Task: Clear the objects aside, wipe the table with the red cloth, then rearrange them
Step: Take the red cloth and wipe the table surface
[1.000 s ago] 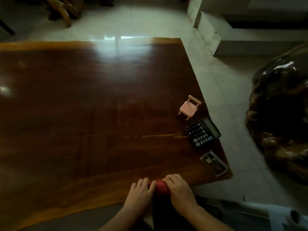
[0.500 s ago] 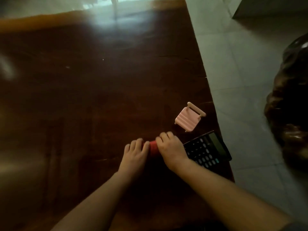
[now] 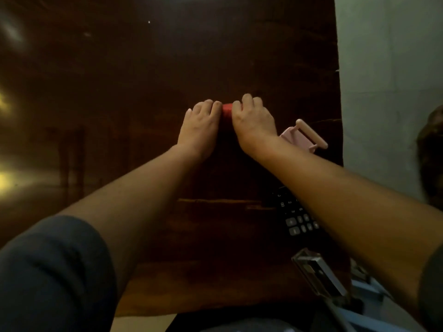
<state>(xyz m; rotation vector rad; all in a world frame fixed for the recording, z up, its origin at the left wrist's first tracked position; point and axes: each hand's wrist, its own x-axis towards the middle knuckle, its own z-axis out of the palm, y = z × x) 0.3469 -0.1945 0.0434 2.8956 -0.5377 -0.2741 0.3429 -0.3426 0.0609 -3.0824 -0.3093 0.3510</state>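
Both arms stretch far out over the dark wooden table (image 3: 119, 92). My left hand (image 3: 200, 125) and my right hand (image 3: 254, 121) press side by side on the red cloth (image 3: 226, 111), of which only a small strip shows between them. A small pink toy chair (image 3: 304, 136) stands just right of my right wrist. A black calculator (image 3: 293, 215) lies partly under my right forearm. A clear plastic case (image 3: 318, 271) sits at the table's near right corner.
The table's right edge (image 3: 339, 104) runs beside a pale tiled floor (image 3: 383, 80). A dark glossy mass (image 3: 431, 159) stands at the far right. The near table edge is at the bottom, with my dark sleeve (image 3: 52, 271) over it.
Both hands have pushed the red cloth away from the near edge, out past the calculator to beside the pink chair. The camera has leaned forward and down.
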